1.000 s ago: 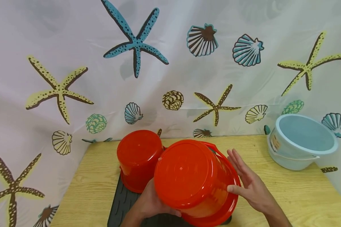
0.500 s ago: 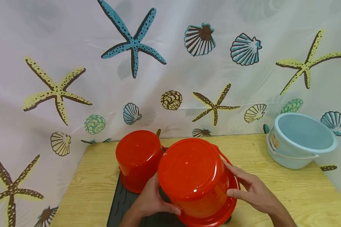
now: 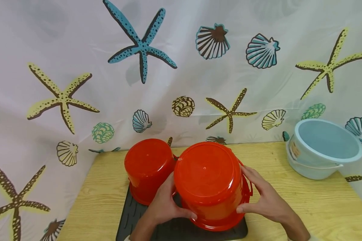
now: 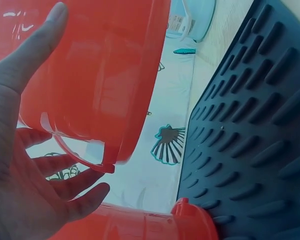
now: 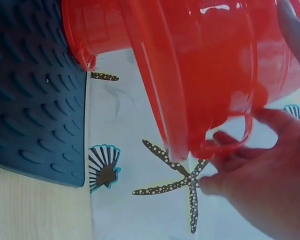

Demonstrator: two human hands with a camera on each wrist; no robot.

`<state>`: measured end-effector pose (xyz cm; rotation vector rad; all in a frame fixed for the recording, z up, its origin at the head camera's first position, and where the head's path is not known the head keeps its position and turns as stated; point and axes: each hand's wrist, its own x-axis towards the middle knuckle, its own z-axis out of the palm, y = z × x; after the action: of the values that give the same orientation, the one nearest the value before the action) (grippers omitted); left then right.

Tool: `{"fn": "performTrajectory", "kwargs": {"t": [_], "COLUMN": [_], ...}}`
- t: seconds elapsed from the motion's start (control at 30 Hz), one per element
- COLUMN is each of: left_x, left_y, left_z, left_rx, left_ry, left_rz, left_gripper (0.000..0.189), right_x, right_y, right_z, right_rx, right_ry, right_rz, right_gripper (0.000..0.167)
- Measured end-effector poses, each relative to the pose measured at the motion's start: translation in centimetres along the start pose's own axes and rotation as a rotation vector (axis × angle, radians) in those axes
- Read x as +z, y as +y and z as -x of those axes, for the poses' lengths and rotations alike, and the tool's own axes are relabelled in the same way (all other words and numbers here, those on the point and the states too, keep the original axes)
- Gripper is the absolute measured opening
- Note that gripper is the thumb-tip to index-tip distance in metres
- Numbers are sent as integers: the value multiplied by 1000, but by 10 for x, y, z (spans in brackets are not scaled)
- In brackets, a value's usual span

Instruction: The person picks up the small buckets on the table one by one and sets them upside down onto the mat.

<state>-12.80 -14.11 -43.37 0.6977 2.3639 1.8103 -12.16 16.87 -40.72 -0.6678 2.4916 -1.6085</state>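
Note:
Both hands hold an upside-down red bucket [image 3: 206, 172] between them, bottom facing up. My left hand [image 3: 166, 202] is on its left side, thumb along the wall; in the left wrist view its other fingers sit by the bucket's handle [image 4: 75, 155]. On the opposite side my right hand [image 3: 266, 199] grips it, fingers around the handle area in the right wrist view. A gap shows between the bucket's rim [image 4: 142, 90] and the black ridged mat [image 4: 245, 130]. A second red bucket [image 3: 147, 160], also upside down, stands on the mat to the left.
A light blue bucket [image 3: 322, 150] stands upright at the back right of the wooden table [image 3: 271, 157], its handle hanging down. Behind the table hangs a white curtain [image 3: 181, 80] printed with starfish and shells.
The held bucket has tilted further toward bottom-up, moving slightly right and away from me. My right hand, first with fingers extended beside it, has closed in on its side.

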Motion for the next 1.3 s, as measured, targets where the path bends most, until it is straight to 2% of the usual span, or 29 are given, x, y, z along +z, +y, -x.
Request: {"fn": "performTrajectory", "kwargs": {"t": [0.1,0.27,0.53,0.73,0.9,1.07,1.17,1.3], "left_x": [-1,-2,-1,-1,-1,-1,0,1], "left_y": [0,2,29,35,29,21,10,-15], "left_z": [-7,-15,-16,-19,-25,-29,-32,-39], "left_rx": [4,31,30,-4,37,44,37,13], "left_ry": [10,14,54,52,29,4,3,11], "left_rz": [-29,-55,-171,-219,-182,-121,-96,-118], "left_gripper": [98,100,97,96,97,96,96,99], "right_x": [4,10,17,17,15,14,13,12], "right_y": [-2,-1,5,15,20,25,28,32], "right_z": [-5,-15,-22,-26,-28,-31,-35,-41], "right_rx": [8,-37,23,31,23,-3,-8,-3], "right_ry": [33,51,65,67,61,57,54,51], "right_rz": [30,46,14,-9,-1,18,13,15], "right_gripper": [97,105,104,105,105,103,103,104]}}
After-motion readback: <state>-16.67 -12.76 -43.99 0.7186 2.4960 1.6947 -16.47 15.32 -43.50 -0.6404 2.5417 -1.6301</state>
